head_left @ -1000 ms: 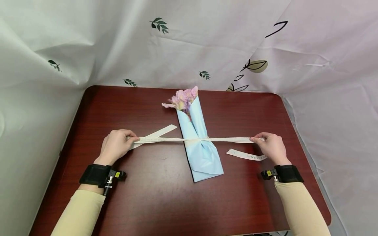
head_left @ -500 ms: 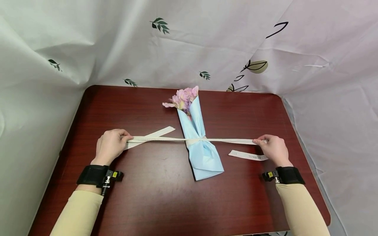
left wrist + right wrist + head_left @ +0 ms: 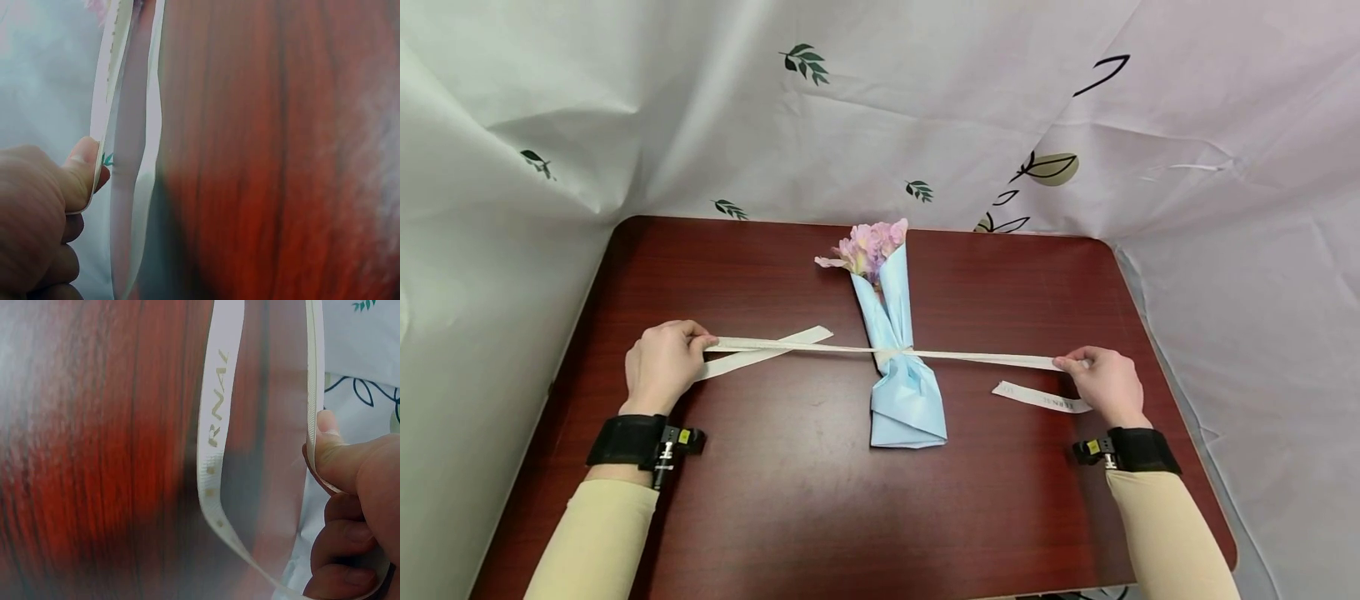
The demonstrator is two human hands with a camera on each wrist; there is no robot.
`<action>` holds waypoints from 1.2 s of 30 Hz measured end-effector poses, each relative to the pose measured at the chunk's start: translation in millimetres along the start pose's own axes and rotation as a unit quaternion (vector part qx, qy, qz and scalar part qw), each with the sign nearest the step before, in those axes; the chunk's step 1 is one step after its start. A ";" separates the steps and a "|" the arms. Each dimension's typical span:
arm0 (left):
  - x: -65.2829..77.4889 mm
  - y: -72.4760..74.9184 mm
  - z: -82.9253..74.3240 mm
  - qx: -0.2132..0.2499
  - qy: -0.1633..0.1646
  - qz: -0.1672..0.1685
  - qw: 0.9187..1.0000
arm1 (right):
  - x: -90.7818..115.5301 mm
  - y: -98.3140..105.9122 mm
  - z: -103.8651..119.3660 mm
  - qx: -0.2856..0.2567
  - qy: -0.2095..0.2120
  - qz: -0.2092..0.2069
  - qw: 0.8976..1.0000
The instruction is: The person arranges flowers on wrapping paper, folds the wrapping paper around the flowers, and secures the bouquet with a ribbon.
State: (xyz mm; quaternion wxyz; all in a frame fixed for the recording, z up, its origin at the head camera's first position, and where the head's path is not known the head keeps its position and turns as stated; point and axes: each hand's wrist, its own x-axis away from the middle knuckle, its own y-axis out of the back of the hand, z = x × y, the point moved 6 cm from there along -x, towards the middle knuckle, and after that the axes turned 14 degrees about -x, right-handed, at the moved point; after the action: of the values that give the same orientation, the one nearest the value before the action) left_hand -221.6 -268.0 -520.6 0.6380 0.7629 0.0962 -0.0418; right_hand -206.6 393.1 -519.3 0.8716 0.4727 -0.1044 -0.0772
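A small bouquet lies mid-table, its pink flowers (image 3: 871,247) showing at the top of light blue wrapping paper (image 3: 910,408). A cream ribbon (image 3: 820,347) circles the paper, which is cinched at that spot, and runs nearly straight out to both sides. My left hand (image 3: 662,365) pinches one side between thumb and forefinger; in the left wrist view the ribbon (image 3: 112,75) passes under the thumb. My right hand (image 3: 1108,383) pinches the other side the same way. Loose ribbon tails hang from both hands, and the right one (image 3: 219,412) bears printed letters.
The bouquet rests on a dark red wooden table (image 3: 820,517) with rounded corners. Pale curtains (image 3: 715,108) with leaf prints rise behind it and at both sides. Black bands (image 3: 625,440) with small cameras circle both wrists.
My left hand has moved left and slightly away, my right hand slightly right, drawing the ribbon out longer. The bouquet's lower end has swung left and the paper looks narrower at the ribbon.
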 end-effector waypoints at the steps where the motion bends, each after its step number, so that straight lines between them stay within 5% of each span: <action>1: -0.6 0.6 1.7 -0.001 0.005 -0.003 1.000 | -0.3 0.6 -1.3 0.001 -0.005 0.000 1.000; 9: -2.8 5.3 14.9 -0.006 0.044 -0.018 0.999 | 1.4 1.6 -12.8 -0.001 -0.026 -0.013 1.000; 15: 1.6 3.0 16.1 -0.017 0.037 -0.010 0.999 | 4.4 -6.1 -7.3 -0.019 0.014 0.002 1.000; 23: 6.3 6.0 0.0 0.014 0.013 -0.052 0.998 | 3.0 -14.1 27.4 -0.039 0.099 0.065 0.992; 29: 0.4 14.9 -34.4 0.052 -0.029 -0.086 0.995 | -0.2 -26.8 72.5 -0.044 0.161 0.070 0.983; 36: 3.5 6.4 -119.8 0.083 -0.152 -0.049 0.984 | 6.8 -66.8 136.2 -0.064 0.255 0.126 0.956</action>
State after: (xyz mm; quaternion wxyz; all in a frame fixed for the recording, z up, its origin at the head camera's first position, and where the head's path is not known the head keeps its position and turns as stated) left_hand -224.0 -151.2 -493.3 0.5772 0.7920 0.0319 -0.1962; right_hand -237.2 245.2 -502.3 0.9005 0.4025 0.0683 0.1497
